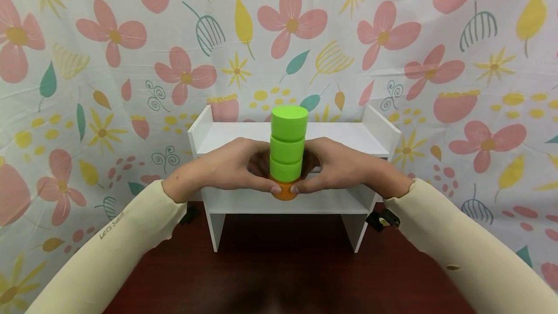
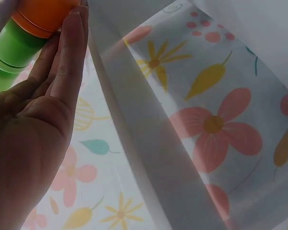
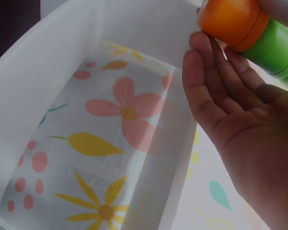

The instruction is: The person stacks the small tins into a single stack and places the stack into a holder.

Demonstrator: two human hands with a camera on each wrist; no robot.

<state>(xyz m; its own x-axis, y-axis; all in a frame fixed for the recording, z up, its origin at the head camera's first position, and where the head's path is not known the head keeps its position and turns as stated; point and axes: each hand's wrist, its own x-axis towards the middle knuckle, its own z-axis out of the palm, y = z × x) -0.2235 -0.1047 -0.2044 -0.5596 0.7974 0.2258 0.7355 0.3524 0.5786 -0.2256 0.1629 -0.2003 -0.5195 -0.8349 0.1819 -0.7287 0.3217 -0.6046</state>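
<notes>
A tall stack of round green containers (image 1: 287,151) with an orange bottom section (image 1: 286,190) is held upright between both hands, in the middle of the head view. From the left side, my left hand (image 1: 237,164) grips it low, thumb on the orange section and fingers behind. My right hand (image 1: 337,164) mirrors that grip from the right, its thumb close to the other thumb. In the left wrist view the fingers lie along the orange part (image 2: 48,14). The right wrist view has the fingertips against the orange base (image 3: 233,24).
Behind the stack stands a white two-tier shelf (image 1: 285,202) with raised side panels. It rests on a dark red-brown surface (image 1: 279,275). A patterned cloth (image 1: 331,28) with flowers and leaves hangs at the back.
</notes>
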